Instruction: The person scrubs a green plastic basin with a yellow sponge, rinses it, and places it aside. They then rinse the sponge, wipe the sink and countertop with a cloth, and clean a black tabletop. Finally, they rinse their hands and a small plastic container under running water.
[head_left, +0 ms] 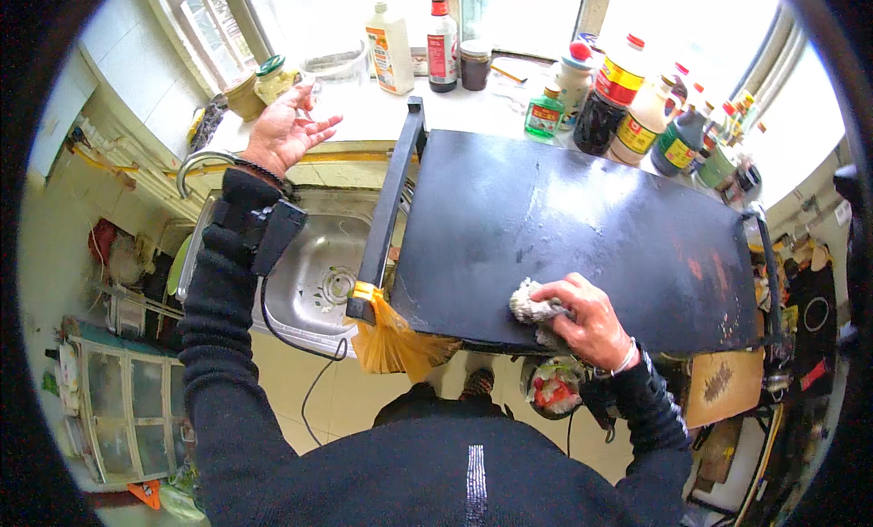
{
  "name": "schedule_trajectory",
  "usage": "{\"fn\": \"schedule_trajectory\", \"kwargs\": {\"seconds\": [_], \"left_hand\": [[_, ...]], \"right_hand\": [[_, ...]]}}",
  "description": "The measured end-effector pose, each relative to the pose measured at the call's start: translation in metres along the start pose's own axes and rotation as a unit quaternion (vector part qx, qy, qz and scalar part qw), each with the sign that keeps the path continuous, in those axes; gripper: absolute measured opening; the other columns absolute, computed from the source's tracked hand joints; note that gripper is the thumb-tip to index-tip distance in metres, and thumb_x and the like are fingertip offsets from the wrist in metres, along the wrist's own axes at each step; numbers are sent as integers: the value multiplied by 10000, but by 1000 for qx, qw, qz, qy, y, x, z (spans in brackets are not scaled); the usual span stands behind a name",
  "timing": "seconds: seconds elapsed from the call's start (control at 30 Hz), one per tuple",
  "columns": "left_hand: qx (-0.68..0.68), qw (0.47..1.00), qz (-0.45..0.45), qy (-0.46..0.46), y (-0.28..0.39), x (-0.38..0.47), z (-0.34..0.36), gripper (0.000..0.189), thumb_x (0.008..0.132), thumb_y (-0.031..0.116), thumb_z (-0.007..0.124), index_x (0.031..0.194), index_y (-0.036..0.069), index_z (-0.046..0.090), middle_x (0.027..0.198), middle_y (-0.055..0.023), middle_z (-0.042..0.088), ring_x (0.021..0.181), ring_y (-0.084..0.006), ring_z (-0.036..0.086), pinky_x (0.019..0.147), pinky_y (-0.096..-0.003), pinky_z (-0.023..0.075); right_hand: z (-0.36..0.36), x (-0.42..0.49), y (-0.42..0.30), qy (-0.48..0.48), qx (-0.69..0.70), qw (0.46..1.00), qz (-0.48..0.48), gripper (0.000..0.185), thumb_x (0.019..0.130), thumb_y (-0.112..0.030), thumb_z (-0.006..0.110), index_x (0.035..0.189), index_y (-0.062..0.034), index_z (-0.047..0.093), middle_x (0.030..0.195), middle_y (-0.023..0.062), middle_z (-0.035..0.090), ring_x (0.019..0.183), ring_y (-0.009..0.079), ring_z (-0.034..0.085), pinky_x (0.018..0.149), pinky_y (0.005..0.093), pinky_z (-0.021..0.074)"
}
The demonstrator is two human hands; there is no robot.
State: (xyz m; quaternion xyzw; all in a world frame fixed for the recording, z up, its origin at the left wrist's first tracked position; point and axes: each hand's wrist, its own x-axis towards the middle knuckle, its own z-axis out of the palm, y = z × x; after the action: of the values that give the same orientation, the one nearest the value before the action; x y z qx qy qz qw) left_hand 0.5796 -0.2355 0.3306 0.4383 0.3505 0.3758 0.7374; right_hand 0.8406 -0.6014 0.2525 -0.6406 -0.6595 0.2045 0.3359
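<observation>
My right hand (588,317) grips a crumpled grey-white rag (533,302), pressed on the near part of a black board (491,240) that looks wet and streaked. Reddish marks (702,268) show toward the board's right end. My left hand (290,128) is raised above the faucet (194,165), palm up, fingers spread, with nothing in it. Close by it are a green-lidded glass jar (271,80) and a clear plastic tub (334,66) on the white windowsill. A black bar (392,213) stands along the board's left side, with an orange plastic bag (402,336) tied to its near end.
Left of the board is a steel sink (314,254) with green scraps around its drain. Several sauce bottles (638,121) crowd the sill behind the board. Below the near edge stands a waste bin (556,388). A cable (308,390) hangs from my left sleeve.
</observation>
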Motion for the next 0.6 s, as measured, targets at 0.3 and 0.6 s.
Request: {"fn": "schedule_trajectory", "kwargs": {"seconds": [0.3, 0.6], "left_hand": [[-55, 997, -33, 37, -47, 108, -57, 229, 883, 312, 497, 754, 128, 452, 992, -156, 496, 1014, -401, 524, 833, -457, 408], [-79, 994, -37, 70, -70, 231, -100, 259, 812, 310, 613, 837, 120, 439, 1050, -163, 436, 925, -369, 570, 761, -439, 449]], "right_hand": [[16, 11, -21, 72, -40, 992, 94, 339, 618, 54, 517, 919, -77, 604, 804, 118, 543, 751, 293, 547, 680, 336, 448], [32, 18, -44, 139, -69, 967, 201, 308, 623, 78, 522, 890, -50, 601, 811, 103, 553, 759, 261, 539, 690, 308, 439]]}}
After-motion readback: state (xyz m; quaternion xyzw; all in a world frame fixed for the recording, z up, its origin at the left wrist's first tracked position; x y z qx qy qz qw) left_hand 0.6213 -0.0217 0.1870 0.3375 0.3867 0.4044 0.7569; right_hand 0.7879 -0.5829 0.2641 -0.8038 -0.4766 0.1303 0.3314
